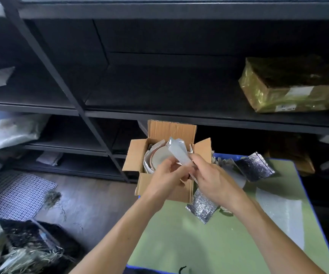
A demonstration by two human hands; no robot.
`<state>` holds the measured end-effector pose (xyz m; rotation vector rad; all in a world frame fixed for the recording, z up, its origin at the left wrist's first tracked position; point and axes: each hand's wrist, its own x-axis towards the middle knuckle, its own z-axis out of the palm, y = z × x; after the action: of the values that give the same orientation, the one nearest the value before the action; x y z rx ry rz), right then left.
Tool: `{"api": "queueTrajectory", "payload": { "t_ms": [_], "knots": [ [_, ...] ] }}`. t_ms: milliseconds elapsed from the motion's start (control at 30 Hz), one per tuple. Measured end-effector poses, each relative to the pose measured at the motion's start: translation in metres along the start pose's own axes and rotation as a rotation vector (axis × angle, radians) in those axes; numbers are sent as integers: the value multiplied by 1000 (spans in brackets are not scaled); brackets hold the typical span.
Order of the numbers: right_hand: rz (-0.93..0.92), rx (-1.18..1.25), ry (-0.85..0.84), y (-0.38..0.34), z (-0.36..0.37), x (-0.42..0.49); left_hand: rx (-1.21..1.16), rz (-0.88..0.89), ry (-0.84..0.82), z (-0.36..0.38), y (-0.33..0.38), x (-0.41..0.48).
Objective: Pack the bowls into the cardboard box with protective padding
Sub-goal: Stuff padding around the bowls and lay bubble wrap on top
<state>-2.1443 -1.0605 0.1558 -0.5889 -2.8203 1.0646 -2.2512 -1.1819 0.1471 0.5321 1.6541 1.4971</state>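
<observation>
Both hands meeting above the open cardboard box [160, 186], left hand [166, 177] and right hand [212, 179] close together, fingers of each pinched on one folded strip of white foam padding [178, 152]. Strip held clear of the box, long axis slanting from the fingers up and away to a free end over the far half of the opening. Directly below and just beyond the hands: pale bowls [158, 158] with a thin reddish rim, nested inside the box and wrapped at the near left in more white sheet. Exact bowl count not readable, rims overlapping; at least two. Left hand slightly nearer the bowls, right hand gripping the strip's lower end at the box's right wall. Judged next move: a short drop forward and down, tucking the strip between bowls and cardboard. Box standing at the far left corner of a green table [209, 244], four flaps up. Counted: one box, one strip in hand, two silver foil pouches [255, 167] to the right of the box, one large white foam sheet [282, 212] lying on the table at right. Behind, dark shelving [179, 86] with one gold-wrapped parcel [290, 86].
</observation>
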Motion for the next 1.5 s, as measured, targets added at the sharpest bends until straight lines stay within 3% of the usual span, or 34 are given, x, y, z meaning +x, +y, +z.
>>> {"api": "queueTrajectory", "payload": {
  "t_ms": [233,433,600,700,867,1000,1067,1167,1267,1500],
  "knots": [
    [106,86,122,-26,13,23,9,93,69,-39,0,8],
    [69,24,82,-48,21,40,-82,-54,103,-69,12,24],
    [-7,17,217,-67,31,49,-247,-268,-18,-92,26,29],
    [27,40,286,-76,36,50,-179,-294,-152,-108,31,28],
    [-136,-221,217,-87,35,56,15,-246,-343,-128,41,26],
    [-9,-156,204,-88,43,56,141,-143,-271,-130,40,24],
    [72,-89,181,-85,46,58,167,-53,-222,-132,35,21],
    [193,85,161,-80,46,60,263,114,-283,-137,27,20],
    [223,131,172,-79,47,63,347,254,-194,-138,23,26],
    [168,326,243,-84,40,66,99,191,-141,-134,24,40]
  ]
}}
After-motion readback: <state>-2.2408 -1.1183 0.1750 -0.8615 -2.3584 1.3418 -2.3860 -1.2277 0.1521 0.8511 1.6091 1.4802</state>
